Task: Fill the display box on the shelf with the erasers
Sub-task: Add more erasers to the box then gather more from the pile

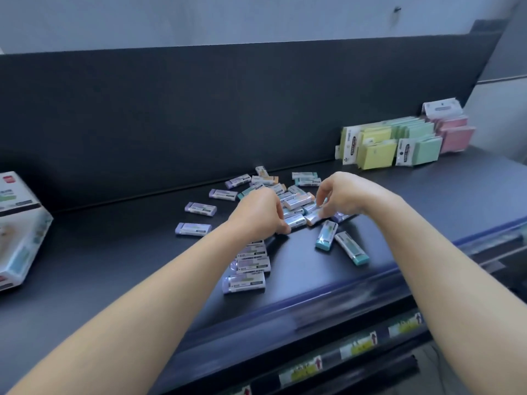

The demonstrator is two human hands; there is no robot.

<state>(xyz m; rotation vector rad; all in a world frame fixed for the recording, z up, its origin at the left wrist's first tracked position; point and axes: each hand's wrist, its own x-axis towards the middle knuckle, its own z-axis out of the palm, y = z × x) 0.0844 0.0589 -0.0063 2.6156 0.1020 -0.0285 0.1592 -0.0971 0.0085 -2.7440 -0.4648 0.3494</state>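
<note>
1. Erasers (296, 201) are lying scattered mid-shelf (114, 252), well right of the box (20, 232).
2. Left hand (256, 215) is pinching an eraser (296, 222) at the pile's near edge.
3. Right hand (342, 195) is pinching another just beside it.

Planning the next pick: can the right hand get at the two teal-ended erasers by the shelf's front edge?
Probably yes. The teal-ended erasers lie uncovered just beside the right hand, with nothing between, but it first has to drop another eraser it pinches.
</note>
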